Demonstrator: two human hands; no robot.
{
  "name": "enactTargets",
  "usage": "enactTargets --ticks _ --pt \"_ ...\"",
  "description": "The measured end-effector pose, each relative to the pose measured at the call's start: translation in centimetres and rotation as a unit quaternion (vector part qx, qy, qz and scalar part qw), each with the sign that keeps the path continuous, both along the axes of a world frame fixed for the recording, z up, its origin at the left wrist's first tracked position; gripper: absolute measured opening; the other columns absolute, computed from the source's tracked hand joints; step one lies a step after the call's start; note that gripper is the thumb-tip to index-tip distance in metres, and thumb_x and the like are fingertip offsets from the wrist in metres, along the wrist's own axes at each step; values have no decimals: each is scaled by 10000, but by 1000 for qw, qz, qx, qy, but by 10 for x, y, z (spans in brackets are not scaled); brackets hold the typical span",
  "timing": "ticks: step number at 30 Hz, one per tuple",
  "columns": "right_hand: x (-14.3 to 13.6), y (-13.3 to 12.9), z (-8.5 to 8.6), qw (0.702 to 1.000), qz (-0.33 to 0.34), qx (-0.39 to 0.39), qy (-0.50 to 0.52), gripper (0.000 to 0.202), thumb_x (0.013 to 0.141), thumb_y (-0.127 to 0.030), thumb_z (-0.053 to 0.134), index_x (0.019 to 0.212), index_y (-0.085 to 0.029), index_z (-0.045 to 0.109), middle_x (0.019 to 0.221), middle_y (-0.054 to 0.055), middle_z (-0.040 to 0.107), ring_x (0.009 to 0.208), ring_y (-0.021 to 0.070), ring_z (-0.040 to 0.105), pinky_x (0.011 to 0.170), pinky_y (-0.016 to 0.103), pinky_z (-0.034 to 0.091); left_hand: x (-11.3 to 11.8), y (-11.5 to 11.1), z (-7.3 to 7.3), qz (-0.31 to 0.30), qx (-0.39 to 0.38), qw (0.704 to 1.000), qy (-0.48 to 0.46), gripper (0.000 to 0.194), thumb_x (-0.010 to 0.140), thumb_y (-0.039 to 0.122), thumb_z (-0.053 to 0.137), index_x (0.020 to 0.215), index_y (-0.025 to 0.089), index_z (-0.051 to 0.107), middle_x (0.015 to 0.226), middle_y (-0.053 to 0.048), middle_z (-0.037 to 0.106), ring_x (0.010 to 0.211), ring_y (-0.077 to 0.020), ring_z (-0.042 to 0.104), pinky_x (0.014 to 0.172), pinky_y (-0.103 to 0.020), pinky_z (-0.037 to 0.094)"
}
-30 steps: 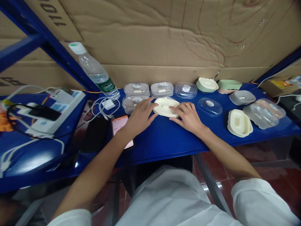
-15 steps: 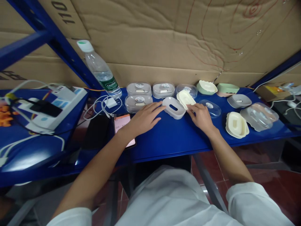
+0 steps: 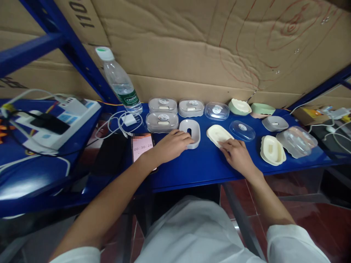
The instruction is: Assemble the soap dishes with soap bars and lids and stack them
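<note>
My left hand (image 3: 175, 145) is closed on the left and near rim of a grey oval soap box base (image 3: 195, 132), which has a dark slot in its floor. The fingers of my right hand (image 3: 238, 153) pinch the near right end of a cream soap tray (image 3: 218, 134), low over the blue table and apart from the grey base. Just behind the tray lies a clear lid (image 3: 242, 130) with a round sticker. Further right rests a cream soap box (image 3: 272, 150).
Several lidded grey soap boxes (image 3: 162, 120) stand at the back, beside a clear lid (image 3: 216, 110). Green boxes (image 3: 239, 107), a grey piece (image 3: 275, 124) and stacked clear lids (image 3: 294, 142) are to the right. A water bottle (image 3: 120, 82), phone (image 3: 142, 148) and power strip (image 3: 61, 122) stand left.
My left hand has closed on the grey base, which has turned and shifted left. My right hand has drawn the cream tray away from it, to the right and nearer me.
</note>
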State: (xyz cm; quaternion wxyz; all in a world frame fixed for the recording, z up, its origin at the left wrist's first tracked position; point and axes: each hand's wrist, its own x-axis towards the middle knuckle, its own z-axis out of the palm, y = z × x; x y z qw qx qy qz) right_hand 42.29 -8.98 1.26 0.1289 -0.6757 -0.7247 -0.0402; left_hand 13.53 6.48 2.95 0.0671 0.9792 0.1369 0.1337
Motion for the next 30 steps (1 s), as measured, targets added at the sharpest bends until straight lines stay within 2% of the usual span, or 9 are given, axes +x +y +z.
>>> enactTargets --ticks 4,7,9,12,15,20,23,25,30 --pt "-16 9 -3 993 96 29 68 424 1107 -368 484 1516 -309 581 1414 107 673 1350 304 627 1218 607 428 5 -8 0 28 -40 994 -101 338 1061 279 603 1384 197 659 1303 -110 724 1191 -274 693 1055 -442 543" --pt "-35 12 -2 985 90 85 117 723 1051 -509 595 1689 -327 306 1670 125 452 1555 338 436 1268 605 407 9 -16 -3 9 -96 987 -131 451 1093 329 546 1535 243 543 1501 -120 636 1380 -270 622 1152 -441 518" --pt "-42 14 -4 984 102 81 120 841 1013 -558 646 1710 -324 238 1723 133 371 1594 356 373 1270 607 412 8 -17 -3 -21 -141 982 -124 516 1108 312 500 1619 267 437 1615 -108 546 1491 -244 535 1216 -419 475" --pt "-40 18 -7 984 111 70 120 585 1060 -485 586 1606 -320 456 1646 131 492 1534 334 476 1250 585 446 5 -11 -4 -17 -151 981 -119 518 1097 231 470 1613 266 449 1670 -101 482 1544 -243 471 1270 -441 418" --pt "-27 21 -7 982 99 51 154 368 1098 -383 498 1429 -286 625 1596 128 545 1493 302 531 1224 544 488 1 -1 -8 34 -77 991 -103 513 1049 175 523 1559 229 520 1692 -137 436 1569 -317 420 1288 -549 365" --pt "-8 22 1 980 68 48 182 370 1109 -403 444 1371 -269 667 1663 110 475 1557 302 452 1273 560 420 1 5 -12 51 -4 998 -44 351 1047 151 517 1357 195 677 1369 -132 685 1246 -295 666 1082 -487 519" --pt "-4 20 0 985 56 27 162 501 1053 -528 574 1480 -269 610 1748 115 337 1616 344 338 1300 590 362 3 -1 -8 17 -9 999 -51 284 1061 219 554 1297 220 712 1237 -95 709 1154 -264 674 1034 -450 519" --pt "-3 20 -2 984 70 0 163 584 1027 -551 619 1546 -292 552 1762 105 309 1615 340 341 1298 579 372 3 -5 -6 -2 -12 998 -58 273 1048 257 605 1294 225 718 1284 -105 687 1208 -275 647 1063 -457 503" --pt "7 23 -2 979 84 -28 185 464 1087 -457 524 1522 -306 577 1762 85 317 1617 315 338 1304 577 356 3 -5 -9 -13 -31 998 -50 359 1023 242 650 1380 233 676 1485 -139 608 1382 -314 566 1152 -506 461"
